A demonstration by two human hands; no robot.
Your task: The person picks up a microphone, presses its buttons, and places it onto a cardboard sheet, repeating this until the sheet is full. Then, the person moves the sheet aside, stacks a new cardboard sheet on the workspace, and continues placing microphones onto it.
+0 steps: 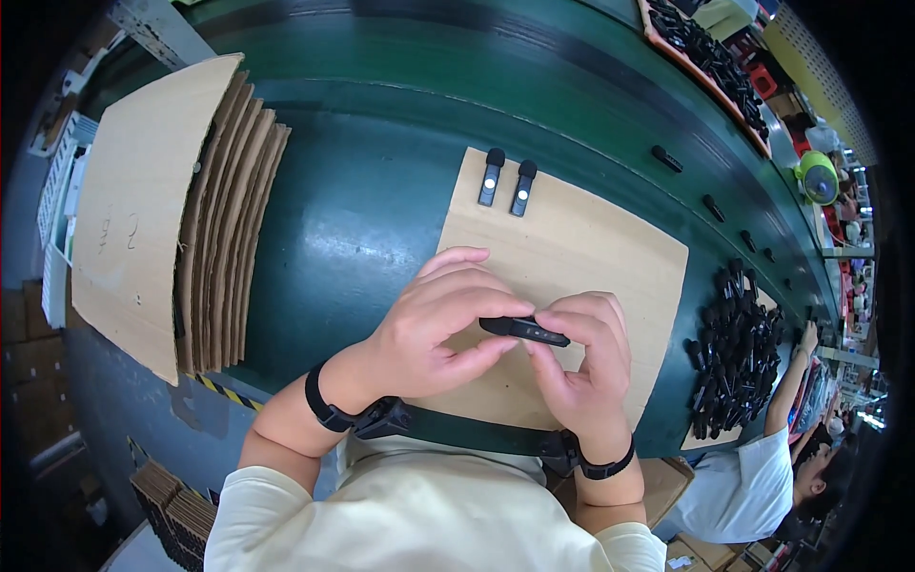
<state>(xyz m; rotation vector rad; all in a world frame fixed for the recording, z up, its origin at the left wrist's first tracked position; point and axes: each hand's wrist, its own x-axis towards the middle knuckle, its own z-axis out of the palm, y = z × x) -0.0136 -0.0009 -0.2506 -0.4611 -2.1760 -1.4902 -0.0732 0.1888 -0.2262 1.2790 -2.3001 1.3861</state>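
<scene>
Between the fingertips of both hands I hold a small black clip-on microphone (536,331), lying roughly sideways with a few small marks on the face toward me. My left hand (443,319) pinches its left end with thumb and forefinger. On its right end, the thumb and forefinger of my right hand (589,357) are closed. Below my hands lies a flat cardboard sheet (600,238). Near its far left corner, two similar microphones, a left one (491,178) and a right one (522,189), lie side by side, each with a dark rounded tip and a pale round spot.
A stack of cardboard sheets (143,210) stands at the left on the green bench (343,181). Right of my sheet is a heap of black microphones (739,353). Several single ones lie along the belt. A filled tray (710,67) sits far right. A co-worker (753,486) reaches in at the right.
</scene>
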